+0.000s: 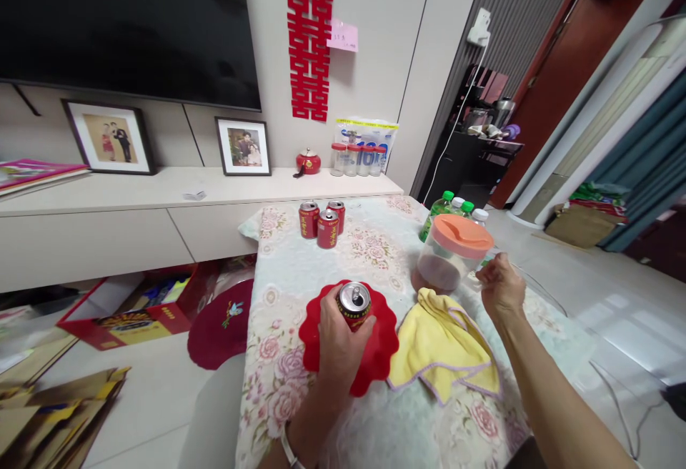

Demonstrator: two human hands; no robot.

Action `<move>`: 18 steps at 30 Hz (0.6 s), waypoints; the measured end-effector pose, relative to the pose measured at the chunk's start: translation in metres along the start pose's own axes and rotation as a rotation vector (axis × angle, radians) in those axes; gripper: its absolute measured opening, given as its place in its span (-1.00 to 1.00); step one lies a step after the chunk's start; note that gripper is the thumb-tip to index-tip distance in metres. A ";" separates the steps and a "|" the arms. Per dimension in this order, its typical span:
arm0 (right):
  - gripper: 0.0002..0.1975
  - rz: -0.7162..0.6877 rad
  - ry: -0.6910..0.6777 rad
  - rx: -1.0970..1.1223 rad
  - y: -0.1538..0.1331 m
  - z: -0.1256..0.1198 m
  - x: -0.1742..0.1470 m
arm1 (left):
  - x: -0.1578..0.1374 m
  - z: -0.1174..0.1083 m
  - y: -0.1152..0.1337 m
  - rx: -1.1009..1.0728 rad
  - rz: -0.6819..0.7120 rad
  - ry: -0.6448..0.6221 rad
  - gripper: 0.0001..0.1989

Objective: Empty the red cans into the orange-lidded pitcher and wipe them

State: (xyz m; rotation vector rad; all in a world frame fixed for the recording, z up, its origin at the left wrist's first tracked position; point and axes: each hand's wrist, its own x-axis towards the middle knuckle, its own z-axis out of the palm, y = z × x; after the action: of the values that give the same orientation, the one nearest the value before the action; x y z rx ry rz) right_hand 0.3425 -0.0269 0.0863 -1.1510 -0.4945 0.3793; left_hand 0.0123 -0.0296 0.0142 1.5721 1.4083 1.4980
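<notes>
My left hand (343, 337) is wrapped around a red drink can (354, 303) with a silver top and a dark opening. The can is upright over a red scalloped plate (380, 340); whether it touches the plate is hidden. My right hand (502, 284) is closed at the handle side of a clear plastic pitcher (440, 269) with an orange lid (461, 234). Brownish liquid shows low in the pitcher, and the grip itself is partly hidden. A crumpled yellow cloth (444, 347) lies between my forearms, just right of the plate.
Three red cans (328, 229) stand together toward the table's far side. Green-capped bottles (440, 204) are behind the pitcher. The table has a floral cloth (284, 397). Beyond is a white cabinet (214, 194) with jars (352, 161); a maroon stool (219, 326) sits at left.
</notes>
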 end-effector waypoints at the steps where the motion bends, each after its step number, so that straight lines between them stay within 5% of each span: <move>1: -0.72 0.010 -0.006 -0.021 -0.002 -0.001 0.000 | 0.000 0.000 0.000 -0.002 0.000 -0.001 -0.35; 5: -0.73 0.031 0.013 -0.131 -0.011 -0.018 -0.013 | 0.001 -0.001 -0.001 -0.006 -0.002 -0.006 -0.35; 9: -0.54 0.019 0.072 -0.288 -0.018 -0.045 -0.059 | 0.001 -0.001 0.001 -0.004 -0.012 -0.027 -0.37; 15: -0.11 0.053 -0.380 -0.635 -0.004 -0.049 -0.137 | 0.002 -0.004 0.005 -0.026 -0.039 -0.053 -0.36; 18: -0.14 0.065 -0.537 -0.764 -0.008 -0.050 -0.147 | 0.002 -0.005 0.005 -0.030 -0.051 -0.050 -0.35</move>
State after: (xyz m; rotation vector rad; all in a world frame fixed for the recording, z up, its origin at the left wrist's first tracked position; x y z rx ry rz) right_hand 0.2482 -0.1458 0.0516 -1.8121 -1.1362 0.5846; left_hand 0.0091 -0.0308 0.0209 1.5336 1.3819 1.4331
